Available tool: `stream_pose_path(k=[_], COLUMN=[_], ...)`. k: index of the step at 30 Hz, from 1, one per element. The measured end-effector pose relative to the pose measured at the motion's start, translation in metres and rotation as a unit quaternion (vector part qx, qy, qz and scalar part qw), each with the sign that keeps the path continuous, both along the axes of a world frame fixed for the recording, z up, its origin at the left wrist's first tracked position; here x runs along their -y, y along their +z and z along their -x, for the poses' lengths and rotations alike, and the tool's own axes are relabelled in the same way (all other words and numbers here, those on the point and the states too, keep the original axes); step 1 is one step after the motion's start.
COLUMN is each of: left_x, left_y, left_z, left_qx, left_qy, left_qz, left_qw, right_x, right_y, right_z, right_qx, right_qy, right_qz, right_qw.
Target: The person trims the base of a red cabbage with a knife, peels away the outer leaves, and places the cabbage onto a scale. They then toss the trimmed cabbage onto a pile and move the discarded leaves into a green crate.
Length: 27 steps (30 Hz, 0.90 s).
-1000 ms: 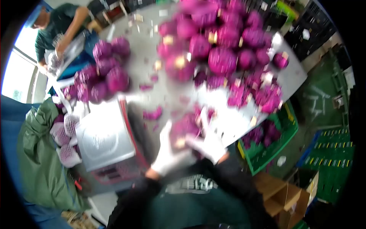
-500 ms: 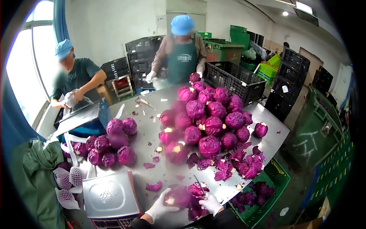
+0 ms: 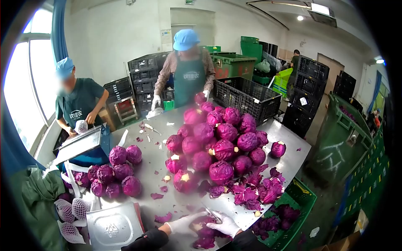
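Both my hands wear white gloves at the bottom centre, over the metal table (image 3: 161, 205). My left hand (image 3: 186, 224) has its fingers around a purple cabbage (image 3: 201, 227), partly blurred. My right hand (image 3: 225, 224) is closed on a knife (image 3: 212, 213), close to my left hand and above the cabbage. Loose purple leaves (image 3: 204, 243) lie beneath the hands. Ahead is a large pile of red cabbages (image 3: 226, 131), several with pale cut stems, and trimmed leaves (image 3: 247, 193) lie at its near right side.
A smaller cabbage group (image 3: 114, 175) and a metal box (image 3: 113, 226) are on the left. Two co-workers in blue caps stand at the far side (image 3: 188, 79) and left (image 3: 77, 98). A black crate (image 3: 251, 98) sits behind the pile; a green crate (image 3: 299, 209) is at right.
The view has shifted, so the scene sits further left and the ceiling shows more. My right hand and the knife have moved closer to my left hand. The left co-worker's hands have lowered.
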<state>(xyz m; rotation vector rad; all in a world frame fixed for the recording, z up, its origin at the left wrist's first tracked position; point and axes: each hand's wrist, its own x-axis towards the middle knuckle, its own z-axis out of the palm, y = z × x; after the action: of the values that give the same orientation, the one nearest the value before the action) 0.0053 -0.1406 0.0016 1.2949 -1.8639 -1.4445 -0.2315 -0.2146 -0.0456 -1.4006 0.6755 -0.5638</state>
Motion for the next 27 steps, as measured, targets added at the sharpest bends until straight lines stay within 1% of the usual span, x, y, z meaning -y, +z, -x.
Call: stream_pose_path(k=[1, 2, 3, 4, 5, 6, 7, 8, 9, 10, 11, 12, 14, 15, 16, 17, 18, 19, 20, 21, 22, 23, 25, 26, 27], left_x=[-0.003, -0.009, -0.022, -0.036, -0.046, -0.050, -0.058, -0.056, -0.059, -0.054, -0.051, -0.039, -0.036, -0.034, -0.032, -0.031, -0.032, -0.033, -0.033, -0.032, -0.033, -0.032, -0.027, -0.027, -0.028], left_y=[-0.007, -0.018, -0.042, -0.007, 0.027, 0.016, -0.014, -0.047, -0.073, -0.068, -0.065, -0.031, -0.062, -0.046, -0.037, -0.030, -0.033, -0.034, -0.040, -0.031, -0.032, -0.034, -0.033, -0.033, -0.034], left_z=[-0.004, -0.008, -0.011, -0.001, 0.014, 0.030, 0.045, 0.062, 0.075, 0.075, 0.072, 0.067, 0.058, 0.056, 0.053, 0.050, 0.045, 0.043, 0.041, 0.043, 0.041, 0.038, 0.038, 0.039, 0.039], left_qx=[-0.003, -0.006, -0.167, -0.238, -0.302, -0.363, -0.313, -0.178, -0.033, -0.036, -0.031, -0.006, -0.104, -0.188, -0.179, -0.289, -0.223, -0.264, -0.258, -0.251, -0.264, -0.279, -0.290, -0.286, -0.282], left_qy=[0.014, 0.028, 0.111, 0.201, 0.290, 0.306, 0.383, 0.444, 0.486, 0.503, 0.495, 0.456, 0.453, 0.436, 0.436, 0.423, 0.409, 0.402, 0.396, 0.409, 0.410, 0.408, 0.418, 0.420, 0.422], left_qz=[0.049, 0.096, 0.013, -0.064, -0.139, -0.091, -0.094, 0.023, 0.133, 0.094, 0.085, 0.091, 0.097, 0.010, -0.024, -0.086, -0.051, -0.079, -0.068, -0.095, -0.111, -0.125, -0.121, -0.122, -0.127], left_qw=[0.999, 0.995, 0.980, 0.948, 0.897, 0.876, 0.864, 0.878, 0.863, 0.859, 0.864, 0.885, 0.880, 0.880, 0.882, 0.855, 0.883, 0.873, 0.879, 0.872, 0.866, 0.860, 0.853, 0.852, 0.852], right_x=[0.003, 0.004, 0.000, -0.004, -0.008, -0.011, -0.018, -0.025, -0.029, -0.029, -0.027, -0.023, -0.019, -0.017, -0.016, -0.016, -0.016, -0.016, -0.014, -0.009, 0.003, 0.016, 0.038, 0.036, 0.026], right_y=[-0.020, -0.016, -0.010, -0.015, -0.020, -0.037, -0.048, -0.017, 0.020, 0.018, 0.012, 0.012, 0.006, 0.002, -0.003, 0.004, 0.010, 0.000, -0.008, -0.013, -0.022, -0.029, -0.024, -0.017, -0.006], right_z=[-0.001, 0.000, 0.001, -0.001, -0.003, -0.008, -0.010, -0.012, -0.011, -0.009, -0.006, -0.003, 0.004, 0.004, 0.002, 0.005, 0.008, 0.007, 0.004, 0.003, 0.006, 0.015, 0.036, 0.033, 0.032], right_qx=[0.051, 0.041, 0.030, 0.025, 0.020, 0.019, 0.015, 0.010, -0.059, -0.066, -0.072, -0.058, -0.025, 0.001, 0.037, -0.025, -0.084, -0.105, -0.124, -0.143, -0.219, -0.293, -0.319, -0.233, -0.228], right_qy=[0.003, -0.018, -0.041, -0.060, -0.078, -0.093, -0.105, -0.097, -0.072, -0.073, -0.074, -0.077, -0.096, -0.112, -0.133, -0.136, -0.136, -0.127, -0.141, -0.153, -0.184, -0.213, -0.209, -0.231, -0.225], right_qz=[-0.128, -0.150, -0.175, -0.160, -0.146, -0.090, -0.035, -0.061, -0.074, -0.036, 0.002, 0.013, -0.036, -0.099, -0.121, -0.135, -0.150, -0.105, -0.079, -0.048, 0.019, 0.090, 0.224, 0.242, 0.242], right_qw=[0.990, 0.988, 0.983, 0.985, 0.986, 0.991, 0.994, 0.993, 0.993, 0.995, 0.995, 0.995, 0.994, 0.989, 0.983, 0.981, 0.976, 0.981, 0.979, 0.977, 0.958, 0.928, 0.897, 0.913, 0.916])
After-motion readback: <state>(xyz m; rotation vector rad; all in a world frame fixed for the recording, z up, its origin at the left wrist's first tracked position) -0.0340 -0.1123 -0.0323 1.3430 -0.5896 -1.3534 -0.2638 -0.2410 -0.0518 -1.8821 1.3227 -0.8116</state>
